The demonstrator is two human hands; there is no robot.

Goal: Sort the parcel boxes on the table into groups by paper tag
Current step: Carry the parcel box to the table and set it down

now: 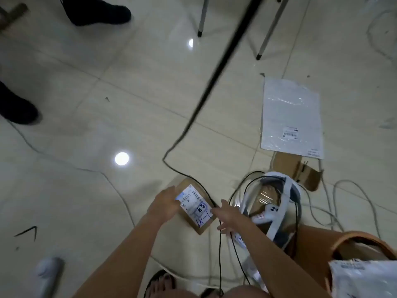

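A small brown cardboard parcel box [203, 224] with a white paper tag [194, 203] on top lies low over the tiled floor. My left hand [164, 204] grips its left end, thumb across the tag. My right hand [227, 218] hovers at the box's right edge with fingers spread, fingertips just touching it. A white plastic mailer [291, 118] with small labels lies flat on the floor at the right. Another brown box [266, 198] sits to the right under a white headset with a controller.
Black and grey cables [193, 117] snake across the floor, one crossing the held box. A flattened cardboard piece [298, 171] lies below the mailer. A brown basket [352, 246] with a white bag stands at the lower right. Another person's dark shoes [98, 11] and chair legs are at top.
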